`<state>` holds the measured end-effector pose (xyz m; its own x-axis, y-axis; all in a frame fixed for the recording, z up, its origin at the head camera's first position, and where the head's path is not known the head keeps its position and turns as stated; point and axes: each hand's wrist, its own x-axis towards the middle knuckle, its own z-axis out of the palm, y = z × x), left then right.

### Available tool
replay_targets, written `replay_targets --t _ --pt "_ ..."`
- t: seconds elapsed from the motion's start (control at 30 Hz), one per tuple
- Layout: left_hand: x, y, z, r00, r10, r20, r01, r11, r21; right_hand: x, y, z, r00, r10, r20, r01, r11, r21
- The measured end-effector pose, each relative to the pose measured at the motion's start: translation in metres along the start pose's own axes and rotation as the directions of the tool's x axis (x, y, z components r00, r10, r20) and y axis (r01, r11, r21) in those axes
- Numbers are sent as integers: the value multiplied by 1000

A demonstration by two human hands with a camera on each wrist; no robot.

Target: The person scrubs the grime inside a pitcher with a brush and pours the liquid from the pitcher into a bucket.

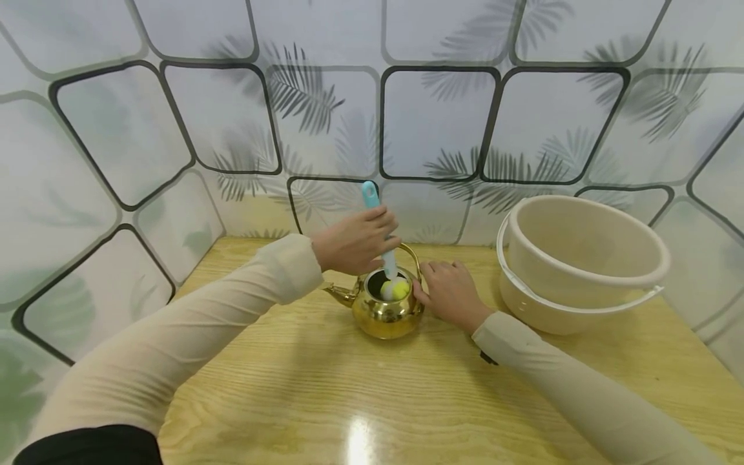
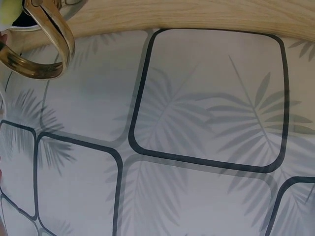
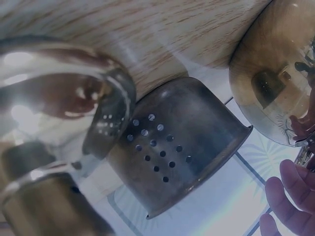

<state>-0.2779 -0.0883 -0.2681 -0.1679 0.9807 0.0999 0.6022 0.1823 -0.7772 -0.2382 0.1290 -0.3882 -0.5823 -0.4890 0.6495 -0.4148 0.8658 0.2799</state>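
Observation:
A shiny gold kettle (image 1: 386, 321) stands uncovered on the table, its spout to the left. My left hand (image 1: 357, 242) grips the light-blue handle of a cleaning brush (image 1: 370, 195) from above; the brush's yellow and white sponge head (image 1: 400, 289) sits in the kettle's mouth. At the kettle's right side, by the handle's base, my right hand (image 1: 450, 290) holds the body, thumb toward me. The left wrist view catches the kettle's arched handle (image 2: 61, 42) but little of the hand. In the right wrist view, fingertips (image 3: 290, 189) curl beside the kettle (image 3: 266, 73).
A perforated metal strainer (image 3: 182, 132) and a shiny domed metal piece (image 3: 54, 98), perhaps the lid, lie near the right hand. A large beige bucket (image 1: 581, 303) with a white handle occupies the table's right. Patterned walls (image 1: 325, 148) border the wooden table (image 1: 290, 400).

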Motion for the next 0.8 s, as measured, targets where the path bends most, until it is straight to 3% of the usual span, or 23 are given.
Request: replay_targets --t 0.8 --pt "-5 -5 -8 996 67 63 -68 998 11 -1 1 2 1000 2 21 -1 1000 -3"
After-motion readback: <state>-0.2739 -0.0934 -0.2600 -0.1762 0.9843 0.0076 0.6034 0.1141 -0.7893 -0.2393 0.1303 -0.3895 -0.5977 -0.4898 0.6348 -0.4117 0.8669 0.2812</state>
